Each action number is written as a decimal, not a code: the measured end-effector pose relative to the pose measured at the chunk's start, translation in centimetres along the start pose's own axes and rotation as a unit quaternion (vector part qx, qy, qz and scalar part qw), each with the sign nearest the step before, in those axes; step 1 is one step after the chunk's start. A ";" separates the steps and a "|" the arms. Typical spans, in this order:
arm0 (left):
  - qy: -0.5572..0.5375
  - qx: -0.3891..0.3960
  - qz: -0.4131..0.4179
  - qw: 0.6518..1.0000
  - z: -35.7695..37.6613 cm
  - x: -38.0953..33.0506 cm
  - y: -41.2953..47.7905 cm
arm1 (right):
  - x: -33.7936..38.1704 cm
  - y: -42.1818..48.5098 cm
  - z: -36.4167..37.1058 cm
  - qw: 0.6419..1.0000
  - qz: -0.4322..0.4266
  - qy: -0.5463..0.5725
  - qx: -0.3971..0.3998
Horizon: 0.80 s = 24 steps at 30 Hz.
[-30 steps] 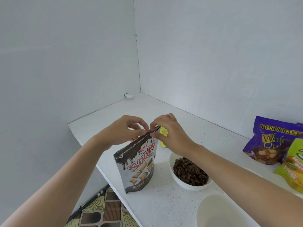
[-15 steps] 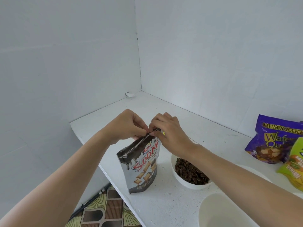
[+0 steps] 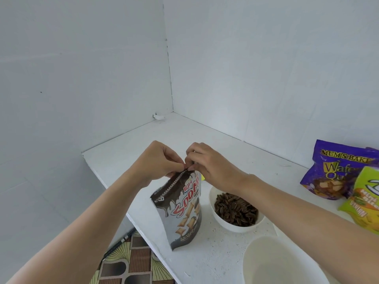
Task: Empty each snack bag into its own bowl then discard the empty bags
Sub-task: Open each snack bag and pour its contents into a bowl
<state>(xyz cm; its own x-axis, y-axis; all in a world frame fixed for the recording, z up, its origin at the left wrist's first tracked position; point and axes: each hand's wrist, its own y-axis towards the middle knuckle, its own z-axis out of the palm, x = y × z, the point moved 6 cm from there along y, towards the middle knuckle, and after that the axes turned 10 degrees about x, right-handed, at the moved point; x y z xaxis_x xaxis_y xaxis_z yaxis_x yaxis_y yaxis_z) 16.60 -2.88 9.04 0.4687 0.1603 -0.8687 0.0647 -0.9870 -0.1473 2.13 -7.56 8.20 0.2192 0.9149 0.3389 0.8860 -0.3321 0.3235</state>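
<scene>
Snack bag [image 3: 180,210] — glossy, upright pouch.

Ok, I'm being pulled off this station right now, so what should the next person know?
Hands: left hand and right hand both pinch the top edge of the grey bag, which stands upright on the table; it does not look torn open yet.
Done: one bowl holds dark seeds.
Left: open this bag, pour it into the empty bowl, then empty the purple bag and green bag at the right, and discard all bags.
</scene>
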 end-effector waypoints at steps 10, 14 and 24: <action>-0.017 0.025 0.009 1.000 0.2 -0.3 -1.1 | 1.2 -0.8 -0.5 0.999 0.025 0.004 -0.019; 0.007 0.097 0.018 0.995 0.2 -1.2 -1.6 | 2.5 -1.1 -0.3 0.999 0.030 0.023 -0.016; 0.155 0.049 0.005 0.987 -1.3 -1.5 -2.0 | 2.2 -1.8 -0.3 0.991 0.093 0.043 0.084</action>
<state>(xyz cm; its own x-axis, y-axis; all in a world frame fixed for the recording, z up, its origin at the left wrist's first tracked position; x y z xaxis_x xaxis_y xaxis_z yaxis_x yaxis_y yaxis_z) 16.90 -1.17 11.20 0.7170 0.1237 -0.6860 -0.0205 -0.9800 -0.1981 0.91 -4.98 8.60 0.3554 0.8160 0.4560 0.8910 -0.4431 0.0985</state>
